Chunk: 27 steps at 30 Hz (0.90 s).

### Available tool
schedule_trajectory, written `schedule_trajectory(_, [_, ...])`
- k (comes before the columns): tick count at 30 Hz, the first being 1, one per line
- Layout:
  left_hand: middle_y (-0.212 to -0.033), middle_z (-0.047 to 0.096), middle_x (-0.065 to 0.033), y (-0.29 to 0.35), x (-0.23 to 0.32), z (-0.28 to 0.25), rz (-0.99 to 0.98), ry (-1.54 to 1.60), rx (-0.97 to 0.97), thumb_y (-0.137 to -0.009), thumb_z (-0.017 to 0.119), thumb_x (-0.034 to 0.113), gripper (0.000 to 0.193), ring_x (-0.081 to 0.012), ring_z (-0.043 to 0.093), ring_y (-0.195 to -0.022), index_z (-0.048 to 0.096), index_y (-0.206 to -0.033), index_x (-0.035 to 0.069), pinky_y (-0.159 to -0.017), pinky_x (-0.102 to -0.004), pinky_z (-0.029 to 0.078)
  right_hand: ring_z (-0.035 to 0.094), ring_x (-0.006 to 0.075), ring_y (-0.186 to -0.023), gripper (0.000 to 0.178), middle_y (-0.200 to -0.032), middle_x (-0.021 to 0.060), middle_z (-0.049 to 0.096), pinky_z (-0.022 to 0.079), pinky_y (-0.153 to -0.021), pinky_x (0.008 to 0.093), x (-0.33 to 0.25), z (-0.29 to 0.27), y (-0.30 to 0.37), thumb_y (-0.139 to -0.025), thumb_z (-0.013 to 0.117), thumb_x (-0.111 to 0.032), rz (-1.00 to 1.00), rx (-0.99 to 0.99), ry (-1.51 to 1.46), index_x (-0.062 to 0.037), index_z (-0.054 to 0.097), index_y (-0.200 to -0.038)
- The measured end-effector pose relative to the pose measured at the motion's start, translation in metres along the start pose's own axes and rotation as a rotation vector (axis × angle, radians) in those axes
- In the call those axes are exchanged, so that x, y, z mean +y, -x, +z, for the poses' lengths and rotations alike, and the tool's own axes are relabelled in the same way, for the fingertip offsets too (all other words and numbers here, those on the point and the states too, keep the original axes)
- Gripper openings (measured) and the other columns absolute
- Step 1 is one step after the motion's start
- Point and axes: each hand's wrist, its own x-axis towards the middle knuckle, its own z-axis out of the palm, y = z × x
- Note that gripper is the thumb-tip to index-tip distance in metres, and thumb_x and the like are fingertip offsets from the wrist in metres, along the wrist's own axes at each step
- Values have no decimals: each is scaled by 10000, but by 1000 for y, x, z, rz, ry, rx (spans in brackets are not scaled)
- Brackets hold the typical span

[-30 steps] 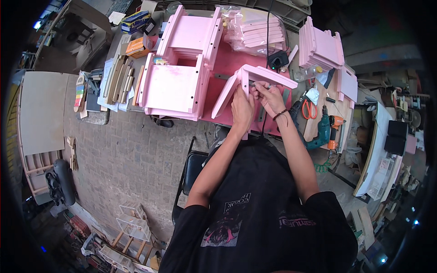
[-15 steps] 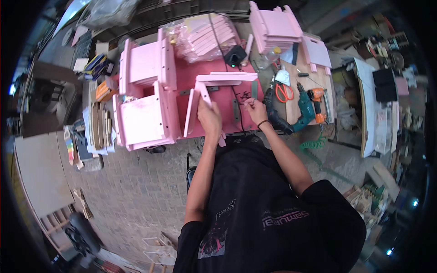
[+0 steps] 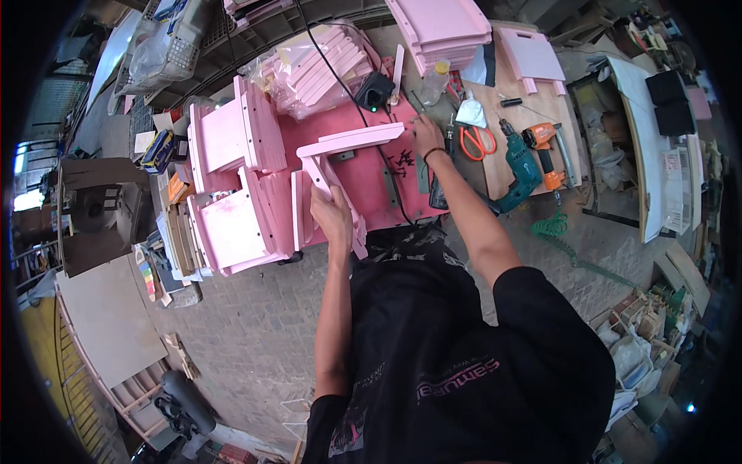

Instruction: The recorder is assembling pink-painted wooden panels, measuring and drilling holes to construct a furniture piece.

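Note:
My left hand (image 3: 332, 216) is closed around an upright of a pink wooden frame (image 3: 352, 139), which is tilted over the near side of the table. One long pink board of this frame reaches right, toward my right hand (image 3: 425, 136). That hand is beyond the board's end, fingers curled together; whatever they hold, if anything, is too small to make out. Several dark screws (image 3: 400, 162) lie on the red tabletop (image 3: 367, 189) between my hands. A black power drill (image 3: 438, 192) is partly hidden under my right forearm.
Stacked pink panels (image 3: 239, 220) stand at the left, with more pink panels (image 3: 444, 31) at the back. A bag of pink slats (image 3: 313, 66) lies behind the frame. On the right are orange-handled scissors (image 3: 477, 144), a teal drill (image 3: 522, 166) and an orange air tool (image 3: 546, 139). A black cable (image 3: 340, 80) crosses the table.
The pink frame and my left hand have shifted left and slightly nearer. My right hand has moved from beside the screws to farther across the table, past the board's end. The view has turned.

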Motion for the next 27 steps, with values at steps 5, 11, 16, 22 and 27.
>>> schedule_trajectory(5, [-602, 507, -197, 0, 3, 0, 96, -59, 56, -875, 533, 64, 152, -259, 474, -507, 501, -825, -76, -523, -413, 386, 548, 318, -1013, 142, -1001, 118, 571, 467, -858, 422, -2, -15, 13, -766, 619, -90, -87, -225, -16, -58, 626, -904])
schedule_trajectory(11, [-607, 512, -192, 1, 4, -1, 64, -90, 40, -869, 541, 62, 146, -251, 472, -508, 499, -822, -70, -523, -407, 387, 518, 308, -1040, 215, -1039, 120, 562, 441, -924, 393, 0, -30, 29, -744, 628, -82, -219, -448, -16, -32, 630, -953])
schedule_trajectory(16, [-583, 506, -189, 1, 4, 0, 15, -57, 27, -871, 531, 65, 148, -252, 472, -490, 492, -815, -67, -508, -406, 383, 494, 340, -1055, 344, -1085, 157, 538, 430, -940, 396, -1, -40, 32, -718, 650, -79, -162, -487, 116, 24, 566, -1036])
schedule_trajectory(22, [-566, 501, -157, -1, 4, 1, 74, -65, 38, -883, 532, 84, 166, -216, 491, -481, 491, -815, -61, -490, -389, 393, 492, 328, -1063, 315, -1083, 146, 538, 428, -932, 413, 2, -45, 35, -731, 631, -81, -165, -405, 172, 11, 576, -1027])
schedule_trajectory(27, [-549, 488, -147, 3, 13, -1, 94, -50, 46, -889, 529, 96, 175, -184, 492, -454, 486, -810, -53, -448, -372, 389, 521, 270, -1043, 246, -1036, 97, 566, 434, -866, 423, -2, -50, 35, -752, 620, -80, -94, -185, 160, -44, 621, -995])
